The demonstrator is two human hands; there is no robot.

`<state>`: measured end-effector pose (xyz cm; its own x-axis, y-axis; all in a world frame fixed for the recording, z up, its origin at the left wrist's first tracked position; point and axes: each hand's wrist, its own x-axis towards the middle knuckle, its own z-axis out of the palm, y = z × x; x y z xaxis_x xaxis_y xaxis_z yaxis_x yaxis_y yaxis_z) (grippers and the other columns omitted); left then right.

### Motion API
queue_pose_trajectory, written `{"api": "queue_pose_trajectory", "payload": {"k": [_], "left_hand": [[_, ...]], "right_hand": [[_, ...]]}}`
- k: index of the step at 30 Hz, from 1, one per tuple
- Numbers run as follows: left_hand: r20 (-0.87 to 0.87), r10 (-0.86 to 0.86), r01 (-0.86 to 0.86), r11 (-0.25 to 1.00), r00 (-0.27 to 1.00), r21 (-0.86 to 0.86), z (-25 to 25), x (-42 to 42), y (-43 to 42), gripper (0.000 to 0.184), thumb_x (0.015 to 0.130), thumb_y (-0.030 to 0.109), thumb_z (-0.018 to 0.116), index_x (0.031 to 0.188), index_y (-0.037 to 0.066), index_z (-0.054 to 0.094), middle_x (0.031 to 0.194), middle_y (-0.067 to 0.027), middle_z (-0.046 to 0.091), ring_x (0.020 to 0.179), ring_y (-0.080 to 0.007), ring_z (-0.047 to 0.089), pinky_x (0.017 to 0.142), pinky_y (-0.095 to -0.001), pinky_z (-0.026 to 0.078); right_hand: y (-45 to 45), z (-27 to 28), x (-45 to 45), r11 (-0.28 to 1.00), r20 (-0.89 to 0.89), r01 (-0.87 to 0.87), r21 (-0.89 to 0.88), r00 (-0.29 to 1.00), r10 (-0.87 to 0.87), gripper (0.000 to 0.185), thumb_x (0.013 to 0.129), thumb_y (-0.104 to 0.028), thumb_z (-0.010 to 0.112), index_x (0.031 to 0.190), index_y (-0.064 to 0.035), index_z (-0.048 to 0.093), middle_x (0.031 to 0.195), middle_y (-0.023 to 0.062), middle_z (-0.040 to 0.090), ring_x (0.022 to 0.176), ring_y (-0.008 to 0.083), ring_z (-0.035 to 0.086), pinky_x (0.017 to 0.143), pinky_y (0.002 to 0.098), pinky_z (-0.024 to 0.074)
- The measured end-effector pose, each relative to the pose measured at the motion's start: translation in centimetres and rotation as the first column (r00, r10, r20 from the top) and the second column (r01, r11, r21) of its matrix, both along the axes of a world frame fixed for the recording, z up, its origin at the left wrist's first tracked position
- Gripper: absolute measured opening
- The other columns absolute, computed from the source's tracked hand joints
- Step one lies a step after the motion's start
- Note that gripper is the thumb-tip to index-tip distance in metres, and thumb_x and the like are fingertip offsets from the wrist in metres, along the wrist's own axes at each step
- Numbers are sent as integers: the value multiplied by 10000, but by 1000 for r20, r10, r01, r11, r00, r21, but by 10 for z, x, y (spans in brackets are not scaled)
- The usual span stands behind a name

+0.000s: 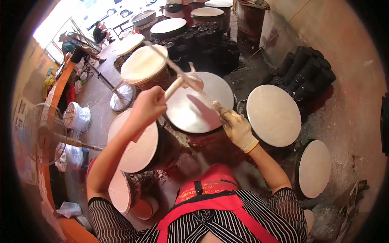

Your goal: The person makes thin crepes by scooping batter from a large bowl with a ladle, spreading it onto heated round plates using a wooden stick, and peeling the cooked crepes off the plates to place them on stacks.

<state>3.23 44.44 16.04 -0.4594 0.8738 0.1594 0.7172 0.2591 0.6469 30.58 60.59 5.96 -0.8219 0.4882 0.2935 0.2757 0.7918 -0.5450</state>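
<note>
In front of me is a round, shiny griddle (186, 115) on a drum-like stove. My left hand (152, 103), bare, is closed around a short pale handle (174, 88) on the griddle's left side. A whitish, lumpy head (193, 80) shows at the handle's far end; its material is unclear. My right hand (237, 127) wears a stained cream work glove and grips a long, thin wooden stick (172, 65). This stick slants up and left above the griddle, crossing in front of the lumpy head. Its shadow falls on the metal.
Round pale-topped stoves surround me, including one at right (274, 115), one at left (135, 141) and one behind-left (144, 62). Black coal briquettes (304, 69) are stacked by the wall. A fan (46, 133) stands left. People (101, 32) sit near the doorway.
</note>
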Motion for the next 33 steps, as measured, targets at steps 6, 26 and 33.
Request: {"api": "queue_pose_trajectory", "payload": {"k": [6,26,33], "left_hand": [[-36,96,-97,995,995,-17,-82,41,97,224,681,90,681,889,19,639,707,-183,655,663,-363,649,621,-427,502],[-233,330,-271,928,915,255,-165,-5,184,100,786,-11,542,835,45,608,805,-177,566,785,-412,585,671,-500,437],[-204,345,-324,937,916,130,-156,-28,137,112,766,30,566,730,61,667,826,-149,606,786,-361,604,686,-460,465]], "right_hand": [[61,-76,45,768,-119,75,-635,974,-194,473,982,-174,507,1450,-211,457,1089,144,688,815,323,680,759,360,532],[41,-233,-40,905,-472,337,-259,773,-423,454,985,-244,510,1437,-258,471,776,138,622,661,313,641,615,471,519],[-39,-205,-20,-50,31,-15,-999,595,-803,397,965,-322,620,1355,-356,548,589,-69,428,361,69,352,320,247,267]]}}
